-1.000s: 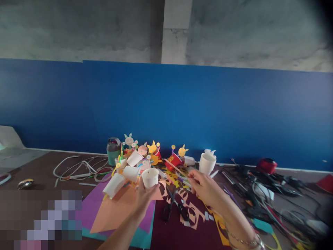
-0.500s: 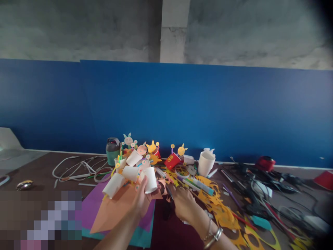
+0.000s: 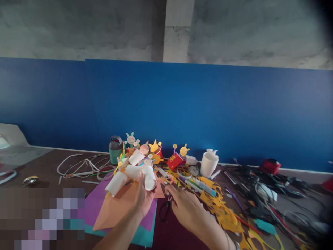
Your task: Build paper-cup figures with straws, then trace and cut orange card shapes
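1. Nearest lay a dark maroon flat sheet (image 3: 169, 239), and to its left overlapping rectangular paper sheets: turquoise (image 3: 143, 239) at the bottom, purple (image 3: 152, 218) above it, and peach-orange (image 3: 114, 211) on top.
2. The person's right hand (image 3: 186, 206), a silvery bracelet (image 3: 237, 245) at its wrist, reached over the maroon sheet with fingers bent. A black oval scissor handle (image 3: 163, 211) lay just beside it; whether the fingers gripped anything could not be told.
3. The left hand (image 3: 145, 199) grasped a plain white paper cup (image 3: 150, 177), thumb along its side. The cup was tilted, one round end towards the wearer, in front of the other cups; whether it touched them could not be told.
4. To the right spread cut-out yellow-orange paper scraps (image 3: 229, 218); a pale marker with a blue end (image 3: 206, 188) lay across their upper part.
5. Left of the held cup, a white paper cup on its side (image 3: 116, 184) rested on the peach-orange sheet.
6. Farther back, a red printed paper cup (image 3: 174, 160) leaned near a round yellow paper face with pointed ears (image 3: 184, 150).
7. A white cylindrical cup (image 3: 208, 164) stood upright to the right, and a green-and-grey rounded container (image 3: 116, 151) to the left.
8. Behind everything on the table rose a smooth blue partition (image 3: 166, 104), with a grey concrete wall (image 3: 104, 27) beyond.
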The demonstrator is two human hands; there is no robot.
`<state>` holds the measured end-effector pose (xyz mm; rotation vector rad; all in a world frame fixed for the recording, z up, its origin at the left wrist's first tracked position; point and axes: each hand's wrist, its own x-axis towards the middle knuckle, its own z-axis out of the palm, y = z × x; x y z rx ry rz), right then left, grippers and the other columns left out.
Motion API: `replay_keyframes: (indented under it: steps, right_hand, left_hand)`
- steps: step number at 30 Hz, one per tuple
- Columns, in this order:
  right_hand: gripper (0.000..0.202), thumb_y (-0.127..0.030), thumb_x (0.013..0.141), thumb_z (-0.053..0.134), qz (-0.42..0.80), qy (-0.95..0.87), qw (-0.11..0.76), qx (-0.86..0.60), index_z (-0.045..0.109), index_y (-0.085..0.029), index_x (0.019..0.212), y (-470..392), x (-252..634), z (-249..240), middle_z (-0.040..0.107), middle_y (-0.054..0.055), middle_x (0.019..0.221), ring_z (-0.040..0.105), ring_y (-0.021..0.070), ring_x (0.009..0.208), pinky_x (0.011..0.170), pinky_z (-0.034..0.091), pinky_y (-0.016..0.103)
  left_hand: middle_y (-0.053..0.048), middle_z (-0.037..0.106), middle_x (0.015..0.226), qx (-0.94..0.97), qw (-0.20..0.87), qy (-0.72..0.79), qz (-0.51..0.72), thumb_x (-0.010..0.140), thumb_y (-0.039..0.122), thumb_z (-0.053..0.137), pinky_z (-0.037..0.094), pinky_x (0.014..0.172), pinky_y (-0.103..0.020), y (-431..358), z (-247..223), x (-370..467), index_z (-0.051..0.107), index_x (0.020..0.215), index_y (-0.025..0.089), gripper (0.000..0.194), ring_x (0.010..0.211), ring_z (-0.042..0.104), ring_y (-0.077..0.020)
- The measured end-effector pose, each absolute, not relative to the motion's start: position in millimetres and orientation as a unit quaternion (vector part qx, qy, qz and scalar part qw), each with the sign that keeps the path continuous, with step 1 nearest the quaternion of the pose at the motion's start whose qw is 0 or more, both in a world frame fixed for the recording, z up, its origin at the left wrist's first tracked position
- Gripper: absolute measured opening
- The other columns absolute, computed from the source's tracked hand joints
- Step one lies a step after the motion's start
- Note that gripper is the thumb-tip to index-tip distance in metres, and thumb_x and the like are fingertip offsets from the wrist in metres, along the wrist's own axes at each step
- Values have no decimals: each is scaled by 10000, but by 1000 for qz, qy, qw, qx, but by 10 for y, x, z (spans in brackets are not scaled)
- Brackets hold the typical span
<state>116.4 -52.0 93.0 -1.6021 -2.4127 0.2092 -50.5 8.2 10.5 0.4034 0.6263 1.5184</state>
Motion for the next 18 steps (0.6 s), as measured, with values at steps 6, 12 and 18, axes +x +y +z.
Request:
replay_keyframes:
  steps: [6,12,18]
  right_hand:
    - [447,-101,833,413,67,-845,130,-515,589,-319,1181,-625,1011,928,703,41,940,674,193,810,657,439,240]
    - [436,-83,838,422,67,-850,146,-502,592,-277,1190,-567,919,827,694,59,960,663,183,852,709,445,238]
    - [479,-54,819,423,50,-851,150,-501,576,-270,1219,-552,903,773,698,73,936,677,214,835,677,462,265]
  left_hand:
    - [28,625,593,170,661,263,682,778,474,659,467,462,-206,88,87,-474,575,875,156,343,491,596,-114]
    - [38,621,566,162,678,250,672,750,483,680,523,546,-254,69,140,-451,583,835,175,334,527,624,-141]
    - [5,652,603,157,695,258,652,749,509,663,545,610,-318,48,196,-425,595,820,191,333,657,675,-216]
